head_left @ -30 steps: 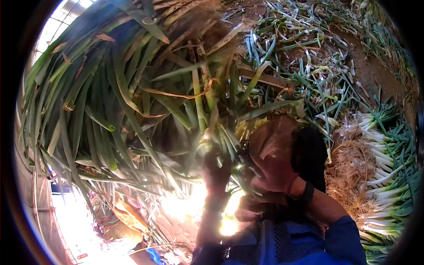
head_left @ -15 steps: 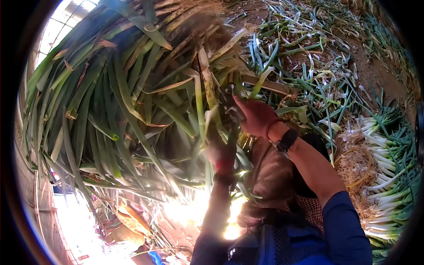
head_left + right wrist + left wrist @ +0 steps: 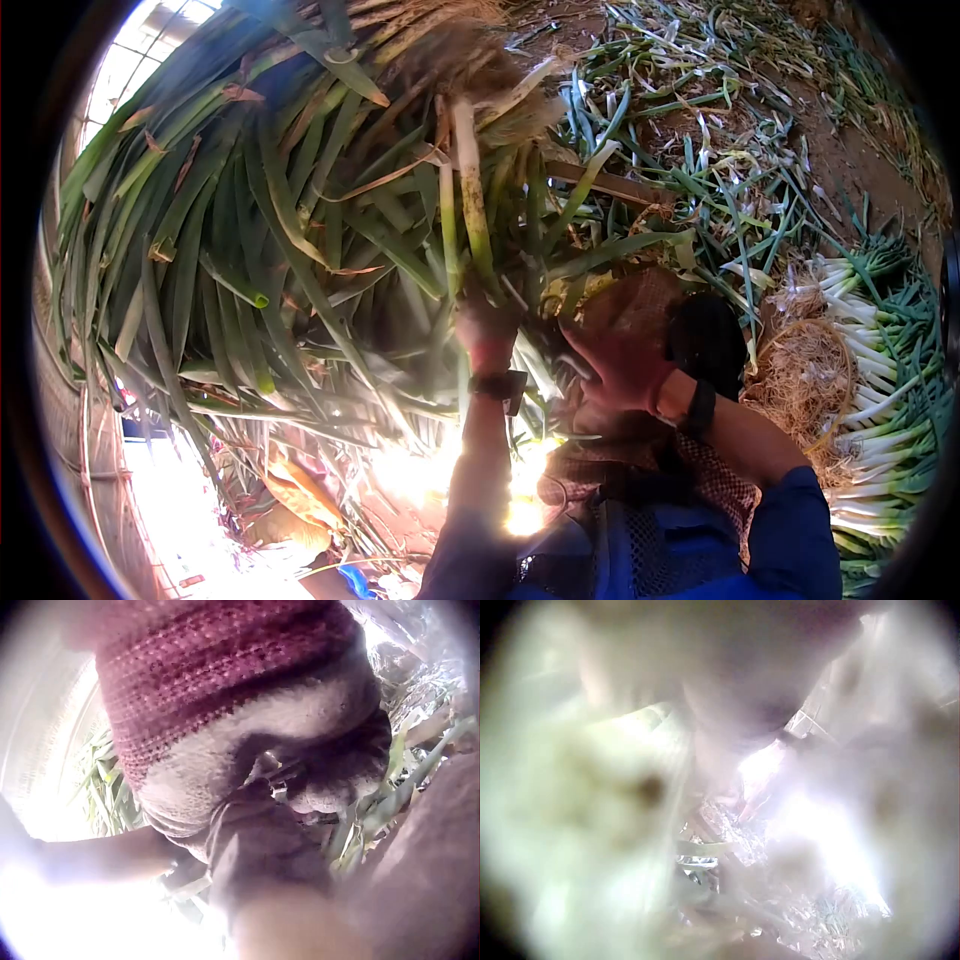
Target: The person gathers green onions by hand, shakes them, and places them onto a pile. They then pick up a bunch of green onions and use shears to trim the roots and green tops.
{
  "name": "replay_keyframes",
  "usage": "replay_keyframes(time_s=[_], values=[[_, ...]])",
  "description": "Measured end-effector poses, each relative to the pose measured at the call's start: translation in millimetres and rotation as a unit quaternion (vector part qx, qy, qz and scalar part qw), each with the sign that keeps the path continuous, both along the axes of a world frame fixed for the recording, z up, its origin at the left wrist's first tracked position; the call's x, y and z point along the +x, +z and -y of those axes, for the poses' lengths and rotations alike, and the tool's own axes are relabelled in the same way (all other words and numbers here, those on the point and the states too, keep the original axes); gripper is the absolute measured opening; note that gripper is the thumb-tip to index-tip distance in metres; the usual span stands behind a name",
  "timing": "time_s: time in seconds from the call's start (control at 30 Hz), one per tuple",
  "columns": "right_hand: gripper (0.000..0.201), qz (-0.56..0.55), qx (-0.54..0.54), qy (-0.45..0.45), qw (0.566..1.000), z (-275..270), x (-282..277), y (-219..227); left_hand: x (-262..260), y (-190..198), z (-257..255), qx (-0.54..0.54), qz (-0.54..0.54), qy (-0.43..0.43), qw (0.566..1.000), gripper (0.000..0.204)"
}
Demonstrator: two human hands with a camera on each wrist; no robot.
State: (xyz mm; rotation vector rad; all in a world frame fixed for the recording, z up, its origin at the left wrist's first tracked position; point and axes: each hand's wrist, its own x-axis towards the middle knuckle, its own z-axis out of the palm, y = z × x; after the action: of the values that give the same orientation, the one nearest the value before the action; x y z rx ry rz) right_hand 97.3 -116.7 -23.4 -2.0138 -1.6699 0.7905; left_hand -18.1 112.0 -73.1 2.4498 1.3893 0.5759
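In the head view my gloved left hand (image 3: 488,325) grips the green lower part of a long green onion (image 3: 468,150), roots pointing away from me. Its upper shaft is bare and white, with a thinner stalk (image 3: 447,205) alongside. My right hand (image 3: 622,372) is lower and to the right, over my lap, apart from the white shaft. In the right wrist view the right glove (image 3: 180,787) has a red knit cuff and curled fingers; I cannot tell whether they hold anything. The left wrist view is blurred and washed out by glare.
A large heap of green onions (image 3: 220,220) fills the left side. At right lies a row of trimmed onions (image 3: 865,400) with white shafts and matted roots (image 3: 800,385). Loose leaf scraps (image 3: 700,150) cover the ground at the far right. An orange-yellow piece (image 3: 300,490) lies lower left.
My right hand went up to the onion's shaft, then came back down to my lap. The shaft, dull and yellowish before, now shows white. My left hand still grips the onion.
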Motion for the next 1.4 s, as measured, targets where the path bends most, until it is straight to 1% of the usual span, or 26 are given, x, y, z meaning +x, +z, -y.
replay_keyframes(time_s=[0.03, 0.07, 0.1, 0.17, 0.2, 0.27, 0.3, 0.37, 0.4, 0.47, 0.5, 0.57, 0.7, 0.77, 0.8, 0.87, 0.9, 0.97, 1.0, 1.07, 1.1, 1.17, 1.23, 1.3, 1.37, 1.4], values=[[0.094, 0.0, 0.033, -0.02, 0.999, -7.1, 3.4, -6.3, -3.6, 6.0, -0.3, -0.037, 0.023, -0.019, 0.999, 0.086], [0.093, -0.002, 0.065, -0.04, 0.997, -10.5, 4.6, -9.8, -8.3, 7.8, 0.6, -0.024, 0.092, -0.047, 0.994, 0.085], [0.093, -0.002, 0.064, -0.038, 0.997, -10.7, 5.1, -6.3, -9.4, 13.6, 1.4, -0.024, 0.093, -0.044, 0.994, 0.085], [0.091, 0.013, 0.111, -0.052, 0.992, -6.1, 6.9, 3.3, -10.2, 23.7, 3.0, -0.134, 0.179, -0.078, 0.972, 0.087], [0.091, 0.012, 0.109, -0.052, 0.993, 0.5, 5.9, 13.1, -12.2, 20.8, 1.0, -0.136, 0.178, -0.077, 0.971, 0.087], [0.089, -0.036, -0.019, 0.021, 0.999, 13.3, 1.8, 30.8, -14.7, 12.5, -5.6, -0.129, 0.161, -0.072, 0.976, 0.087], [0.089, -0.038, -0.019, 0.02, 0.999, 12.7, 0.5, 26.8, -13.7, 18.6, -3.4, -0.13, 0.16, -0.073, 0.976, 0.087], [0.088, -0.088, -0.038, 0.014, 0.995, 9.9, -3.6, 14.7, -13.8, 35.4, 5.1, -0.195, 0.156, -0.063, 0.966, 0.087], [0.088, -0.089, -0.038, 0.014, 0.995, 5.2, -1.8, 13.6, -16.5, 31.5, 4.7, -0.194, 0.155, -0.063, 0.967, 0.087], [0.088, -0.055, 0.013, -0.022, 0.998, -13.5, 8.3, 14.4, -23.2, 20.8, -0.9, -0.128, 0.168, -0.109, 0.971, 0.087], [0.088, -0.055, 0.014, -0.02, 0.998, -21.3, 12.4, 11.8, -23.4, 21.0, -3.0, -0.127, 0.168, -0.108, 0.972, 0.087], [0.089, -0.003, 0.076, -0.044, 0.996, -31.0, 17.0, 5.7, -24.2, 19.2, -5.1, -0.208, 0.2, -0.105, 0.952, 0.088], [0.096, -0.022, 0.064, -0.034, 0.997, -3.4, 11.7, 26.2, -25.6, 17.1, -7.5, -0.201, 0.183, -0.097, 0.957, 0.087], [0.096, -0.102, -0.091, 0.037, 0.99, 6.2, 6.7, 35.7, -26.0, 5.7, -14.9, -0.212, 0.164, -0.108, 0.957, 0.084], [0.096, -0.103, -0.092, 0.036, 0.99, 5.5, 7.2, 31.9, -25.1, 7.2, -12.9, -0.213, 0.163, -0.109, 0.957, 0.084], [0.1, -0.147, -0.069, 0.013, 0.987, 1.0, 8.5, 18.5, -25.2, 11.1, -6.5, -0.177, 0.176, -0.126, 0.96, 0.079], [0.1, -0.147, -0.068, 0.012, 0.987, -3.8, 10.5, 13.8, -23.8, 16.4, -3.2, -0.177, 0.176, -0.127, 0.96, 0.079], [0.101, -0.135, 0.019, -0.044, 0.99, -19.8, 17.9, 10.0, -19.8, 28.4, 1.6, -0.2, 0.197, -0.119, 0.952, 0.079], [0.101, -0.133, 0.021, -0.044, 0.99, -29.8, 24.4, 17.2, -19.0, 29.1, -0.8, -0.198, 0.199, -0.12, 0.952, 0.079], [0.098, -0.092, -0.004, -0.076, 0.993, -51.6, 37.5, 35.2, -21.9, 25.8, -5.4, -0.257, 0.179, -0.13, 0.941, 0.078], [0.098, -0.092, -0.004, -0.077, 0.993, -62.2, 44.0, 33.2, -22.6, 24.9, -4.9, -0.257, 0.179, -0.131, 0.941, 0.078], [0.095, -0.046, 0.066, -0.104, 0.991, -84.7, 57.8, 21.4, -23.0, 24.0, -4.3, -0.262, 0.165, -0.115, 0.944, 0.078], [0.095, -0.031, 0.078, -0.125, 0.989, -105.7, 71.8, 18.8, -23.9, 16.7, -3.9, -0.269, 0.175, -0.104, 0.941, 0.078], [0.094, -0.015, 0.09, -0.145, 0.985, -110.4, 77.3, 18.1, -22.8, 17.9, -0.8, -0.276, 0.187, -0.092, 0.938, 0.079], [0.094, -0.03, 0.069, -0.197, 0.978, -107.2, 80.8, 18.1, -19.7, 27.3, 5.3, -0.287, 0.162, -0.086, 0.94, 0.083], [0.094, -0.028, 0.07, -0.199, 0.977, -100.1, 79.0, 20.4, -19.8, 21.7, 3.8, -0.287, 0.163, -0.089, 0.94, 0.083]])
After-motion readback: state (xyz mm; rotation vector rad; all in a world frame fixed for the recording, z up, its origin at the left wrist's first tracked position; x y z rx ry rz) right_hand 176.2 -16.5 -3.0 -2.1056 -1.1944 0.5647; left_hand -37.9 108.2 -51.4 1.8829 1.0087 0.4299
